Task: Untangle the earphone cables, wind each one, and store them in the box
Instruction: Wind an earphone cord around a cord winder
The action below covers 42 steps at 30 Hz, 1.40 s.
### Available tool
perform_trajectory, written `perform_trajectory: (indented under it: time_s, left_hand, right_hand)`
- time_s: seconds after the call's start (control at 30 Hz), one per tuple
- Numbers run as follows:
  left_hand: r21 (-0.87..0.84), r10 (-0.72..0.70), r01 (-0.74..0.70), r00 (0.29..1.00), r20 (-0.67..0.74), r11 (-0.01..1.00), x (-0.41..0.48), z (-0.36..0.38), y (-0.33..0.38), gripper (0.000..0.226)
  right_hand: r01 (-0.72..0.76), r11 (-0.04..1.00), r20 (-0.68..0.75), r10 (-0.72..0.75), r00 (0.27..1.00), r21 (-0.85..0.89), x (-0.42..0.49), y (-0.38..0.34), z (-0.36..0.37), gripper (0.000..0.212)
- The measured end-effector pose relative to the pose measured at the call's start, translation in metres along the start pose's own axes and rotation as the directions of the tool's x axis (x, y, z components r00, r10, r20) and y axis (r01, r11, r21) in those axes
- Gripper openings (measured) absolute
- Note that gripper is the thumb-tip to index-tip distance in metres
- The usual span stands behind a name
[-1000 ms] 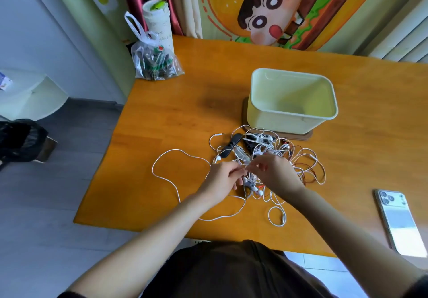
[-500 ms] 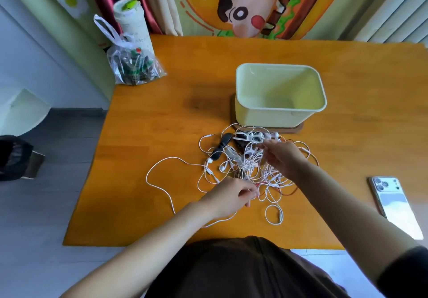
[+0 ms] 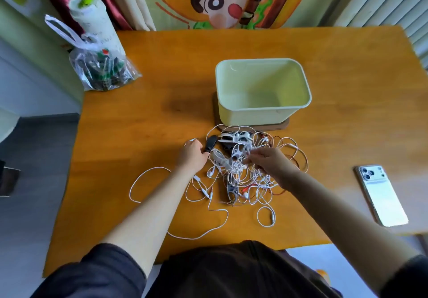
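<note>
The tangle of white and red earphone cables [image 3: 245, 177] lies on the orange wooden table [image 3: 150, 103], just on the near side of the pale green plastic box [image 3: 253, 116]. The box stands open on a brown mat [image 3: 286, 123], and no cable is seen in it. Its place is judged deliberate, within short reach for storing. The left hand [image 3: 193, 155] sits at the tangle's left edge with its fingers curled round the near end of a black oblong piece [image 3: 211, 143], apparently to anchor that side. The right hand [image 3: 271, 162] reaches into the middle of the heap, its fingertips [image 3: 250, 158] pinching white strands, probably to draw one lead free. A loose white loop [image 3: 130, 189] trails left, outside the knot. A white smartphone [image 3: 381, 195] lies well apart on the right. The task is judged to be at the early untangling stage.
</note>
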State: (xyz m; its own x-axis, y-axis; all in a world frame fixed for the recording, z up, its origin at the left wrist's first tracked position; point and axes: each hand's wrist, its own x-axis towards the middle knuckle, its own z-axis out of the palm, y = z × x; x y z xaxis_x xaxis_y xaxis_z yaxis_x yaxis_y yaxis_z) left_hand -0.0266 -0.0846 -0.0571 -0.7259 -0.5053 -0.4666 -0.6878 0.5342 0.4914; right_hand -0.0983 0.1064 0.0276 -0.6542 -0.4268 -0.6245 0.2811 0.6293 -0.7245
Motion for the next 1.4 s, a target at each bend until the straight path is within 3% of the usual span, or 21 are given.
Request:
perform_trajectory:
  time_s: [0.13,0.4,0.53,0.67,0.8,0.93,1.03,1.13,1.23,1.4]
  left_hand:
    - [0.068,-0.007,0.007,1.0,-0.004,0.998,0.002,0.003,0.002,0.032]
    - [0.081,-0.01,0.009,1.0,0.007,0.997,0.002,0.003,-0.004,0.016]
    - [0.111,0.018,-0.007,0.995,-0.093,0.994,-0.004,0.0,-0.014,0.033]
    - [-0.032,0.049,-0.055,0.985,-0.164,0.998,-0.013,-0.005,-0.02,0.024]
    - [-0.246,0.114,-0.142,0.986,-0.126,0.959,-0.029,-0.007,-0.006,0.028]
    - [-0.588,0.179,-0.135,0.984,0.018,0.797,-0.056,-0.005,0.025,0.03]
    - [-0.694,0.26,-0.169,0.965,0.027,0.7,-0.075,-0.003,0.046,0.018]
    - [-0.746,0.302,-0.19,0.953,0.016,0.638,-0.089,-0.002,0.059,0.014]
    - [-0.778,0.283,-0.166,0.959,0.016,0.606,-0.098,-0.002,0.064,0.017]
    - [-0.814,0.271,-0.15,0.962,0.009,0.561,-0.11,-0.004,0.071,0.025]
  right_hand:
    - [-0.011,0.997,-0.023,0.009,1.0,-0.076,0.0,0.005,0.0,0.017]
    - [-0.02,0.999,0.004,0.02,1.0,-0.043,-0.007,0.008,-0.002,0.004]
    - [-0.005,1.0,0.005,0.005,1.0,-0.023,-0.01,0.011,-0.004,0.011]
    - [0.016,1.0,-0.007,-0.016,1.0,0.011,-0.014,0.012,-0.002,0.007]
    - [0.103,0.99,-0.061,-0.098,0.993,0.091,-0.02,0.007,0.002,0.007]
    - [0.224,0.953,-0.114,-0.204,0.972,0.203,-0.028,-0.005,0.007,0.009]
    - [0.307,0.924,-0.153,-0.277,0.948,0.228,-0.033,-0.012,0.01,0.01]
    - [0.369,0.913,-0.194,-0.336,0.922,0.172,-0.038,-0.015,0.009,0.013]
    - [0.426,0.905,-0.23,-0.417,0.879,-0.012,-0.039,-0.015,0.005,0.015]
    - [0.449,0.879,-0.305,-0.477,0.824,-0.162,-0.043,-0.015,0.007,0.004]
